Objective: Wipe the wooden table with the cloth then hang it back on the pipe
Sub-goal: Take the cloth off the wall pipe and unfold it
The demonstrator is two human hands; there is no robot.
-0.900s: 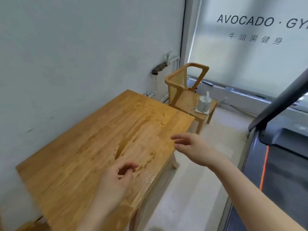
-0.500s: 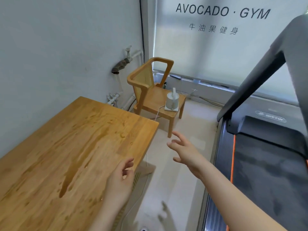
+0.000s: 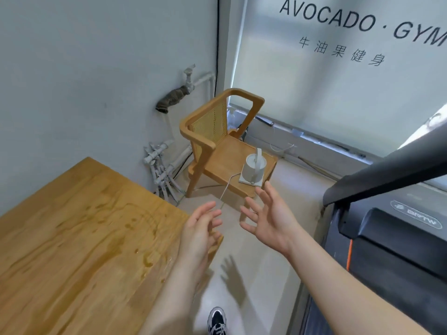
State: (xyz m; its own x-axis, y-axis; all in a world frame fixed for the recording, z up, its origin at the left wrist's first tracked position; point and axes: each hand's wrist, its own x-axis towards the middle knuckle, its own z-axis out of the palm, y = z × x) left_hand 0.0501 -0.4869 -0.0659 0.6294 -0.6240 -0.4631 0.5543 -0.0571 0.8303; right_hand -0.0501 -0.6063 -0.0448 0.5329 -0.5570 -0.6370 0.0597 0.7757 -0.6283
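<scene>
The wooden table fills the lower left, its top streaked with wet patches and droplets. A dark brown cloth hangs on the white pipe on the wall, above and beyond the table's far end. My left hand floats over the table's right corner, fingers apart, holding nothing. My right hand is raised over the floor to the right of it, fingers spread, also holding nothing. Both hands are well short of the cloth.
A wooden chair stands by the wall beyond the table, with a white kettle on its seat. A bundle of white pipe fittings sits at the wall's foot. A treadmill lines the right side. My shoe shows below.
The view has moved forward toward the chair and pipe. My left hand left the tabletop and opened near the table's corner. My right hand rose and spread its fingers.
</scene>
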